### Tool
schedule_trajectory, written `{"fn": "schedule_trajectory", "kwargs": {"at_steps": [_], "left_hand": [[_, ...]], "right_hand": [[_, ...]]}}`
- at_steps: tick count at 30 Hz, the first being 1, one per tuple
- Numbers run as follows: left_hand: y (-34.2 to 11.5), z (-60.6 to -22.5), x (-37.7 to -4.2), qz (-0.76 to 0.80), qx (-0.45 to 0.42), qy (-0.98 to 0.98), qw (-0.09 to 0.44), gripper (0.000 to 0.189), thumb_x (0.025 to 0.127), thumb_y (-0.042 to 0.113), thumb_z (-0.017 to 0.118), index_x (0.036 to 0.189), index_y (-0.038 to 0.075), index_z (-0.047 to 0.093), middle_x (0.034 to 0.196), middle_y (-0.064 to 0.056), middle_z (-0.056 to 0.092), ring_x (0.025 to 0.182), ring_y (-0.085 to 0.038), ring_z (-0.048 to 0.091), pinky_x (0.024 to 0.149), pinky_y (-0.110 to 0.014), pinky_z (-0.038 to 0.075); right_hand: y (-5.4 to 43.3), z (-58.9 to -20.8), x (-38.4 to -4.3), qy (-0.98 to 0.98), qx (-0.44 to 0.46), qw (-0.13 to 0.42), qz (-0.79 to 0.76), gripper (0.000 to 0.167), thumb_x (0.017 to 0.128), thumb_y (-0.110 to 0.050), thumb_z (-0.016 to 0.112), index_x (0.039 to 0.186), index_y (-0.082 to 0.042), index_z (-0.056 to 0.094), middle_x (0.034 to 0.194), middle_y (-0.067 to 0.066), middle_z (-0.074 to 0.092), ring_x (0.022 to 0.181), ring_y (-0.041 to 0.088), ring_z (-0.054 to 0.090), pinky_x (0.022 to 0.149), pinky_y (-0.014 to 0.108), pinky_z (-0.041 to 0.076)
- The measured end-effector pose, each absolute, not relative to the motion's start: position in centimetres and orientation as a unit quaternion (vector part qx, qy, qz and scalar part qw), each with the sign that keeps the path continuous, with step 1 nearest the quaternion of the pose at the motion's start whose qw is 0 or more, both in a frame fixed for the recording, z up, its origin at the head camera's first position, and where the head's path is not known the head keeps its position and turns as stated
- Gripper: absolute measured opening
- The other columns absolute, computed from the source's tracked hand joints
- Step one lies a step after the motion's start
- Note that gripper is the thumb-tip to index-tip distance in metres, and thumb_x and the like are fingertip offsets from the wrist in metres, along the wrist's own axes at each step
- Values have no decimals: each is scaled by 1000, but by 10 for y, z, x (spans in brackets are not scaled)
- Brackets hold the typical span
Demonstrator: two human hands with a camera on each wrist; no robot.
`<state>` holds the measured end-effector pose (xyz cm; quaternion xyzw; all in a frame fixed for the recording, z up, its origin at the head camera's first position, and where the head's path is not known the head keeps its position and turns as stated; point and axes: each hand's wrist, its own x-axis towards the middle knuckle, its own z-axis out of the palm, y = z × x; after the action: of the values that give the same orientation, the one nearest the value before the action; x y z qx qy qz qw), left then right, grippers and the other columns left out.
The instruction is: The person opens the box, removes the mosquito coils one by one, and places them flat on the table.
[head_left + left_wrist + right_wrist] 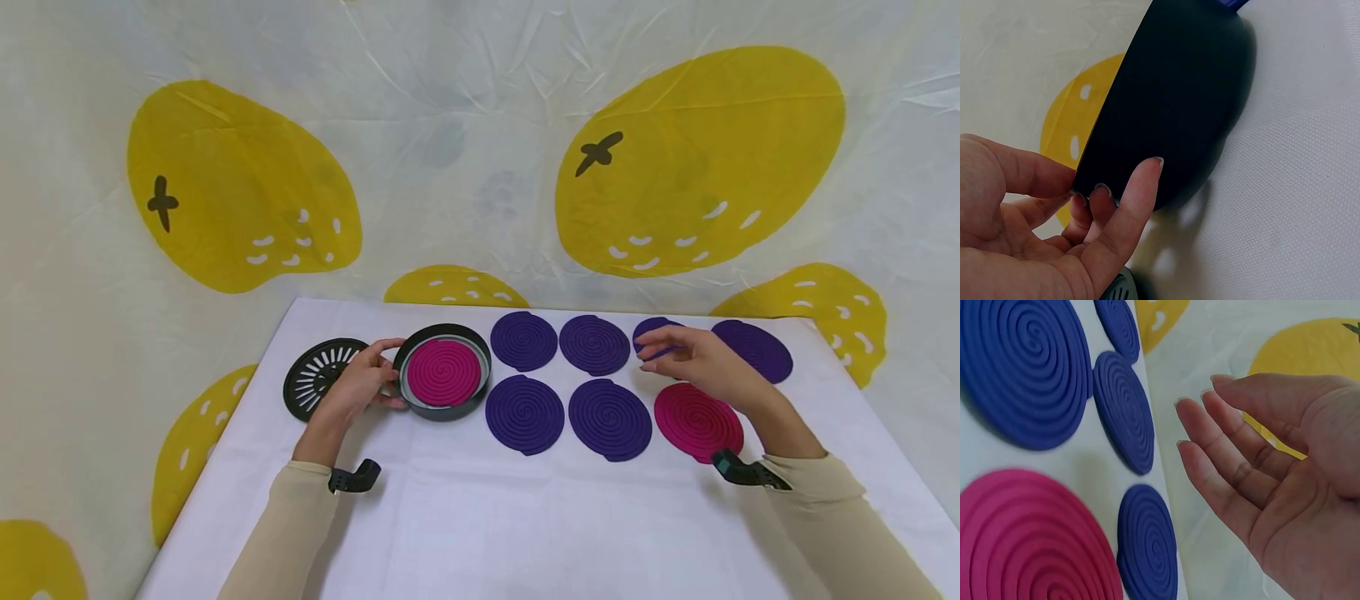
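My left hand [362,379] holds the left side of a dark round container [450,412], its fingers bent against the wall and rim. In the left wrist view the container's dark wall [1172,106] fills the middle, with fingertips touching it. A pink spiral coaster [444,372] lies inside the container. My right hand [697,358] hovers over the back row of coasters, fingers loosely bent and holding nothing, as the right wrist view confirms. Beneath it a purple spiral coaster [651,325] is partly hidden. A second pink spiral coaster [699,421] lies in front of it.
Several more purple spiral coasters [609,419] lie in two rows right of the container. Partly under my left hand lies a black slotted disc [303,383]. The white-covered table [525,533] meets a lemon-print cloth [465,167] at the back.
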<state>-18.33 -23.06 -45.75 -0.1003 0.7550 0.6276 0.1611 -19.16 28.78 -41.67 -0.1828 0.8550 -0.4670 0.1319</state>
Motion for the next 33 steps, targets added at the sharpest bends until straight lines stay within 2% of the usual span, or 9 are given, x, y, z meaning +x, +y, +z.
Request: {"fn": "schedule_trajectory", "kwargs": {"at_steps": [3,7,9,14,17,23,27,33], "left_hand": [[-231,-458,-183,628,-100,754,161,59,98,-6,43,151,18,45,99,-12,42,78,-26,58,70,-43,65],[-231,-459,-184,630,-99,753,162,59,98,-6,43,151,18,45,100,-12,42,77,-26,59,70,-43,65],[-231,-459,-183,629,-98,754,161,59,98,-6,44,151,18,45,100,-12,42,77,-26,59,70,-43,65],[-232,-459,-183,629,-96,755,160,58,98,-5,44,151,18,45,100,-12,42,79,-26,58,70,-43,65],[-232,-460,-183,629,-95,755,159,58,98,-5,43,151,19,45,100,-12,42,79,-27,58,70,-43,65],[-232,-459,-183,627,-97,756,158,58,98,-5,42,152,19,44,99,-12,43,79,-27,58,70,-43,65],[-232,-458,-182,628,-99,755,158,59,98,-5,42,152,19,44,99,-12,43,80,-28,59,70,-43,65],[-231,-457,-184,628,-102,755,159,59,97,-5,43,152,18,45,100,-12,42,79,-27,59,70,-43,65]], "right_hand": [[278,-416,-194,853,-193,125,-468,37,97,-13,69,132,-4,61,118,23,67,99,14,71,85,24,60],[265,-415,-197,839,-209,123,-487,35,97,-9,68,130,-1,61,117,27,66,98,14,72,86,18,58],[260,-416,-200,835,-213,127,-491,34,97,-5,67,130,0,61,117,28,66,96,14,72,87,19,58],[247,-417,-205,837,-221,132,-483,34,97,-5,66,130,-3,62,117,23,68,99,27,72,87,22,59],[239,-418,-208,831,-232,133,-488,34,97,-5,66,131,-2,62,117,25,67,101,31,71,87,26,61],[222,-415,-211,824,-230,140,-498,37,96,-7,69,131,0,62,117,24,67,99,25,72,84,30,62],[210,-414,-213,819,-232,146,-503,38,96,-5,68,132,2,61,118,25,67,97,16,72,84,30,62],[194,-415,-217,795,-249,156,-530,36,94,-1,69,129,5,61,117,30,65,98,19,71,84,23,60]]}}
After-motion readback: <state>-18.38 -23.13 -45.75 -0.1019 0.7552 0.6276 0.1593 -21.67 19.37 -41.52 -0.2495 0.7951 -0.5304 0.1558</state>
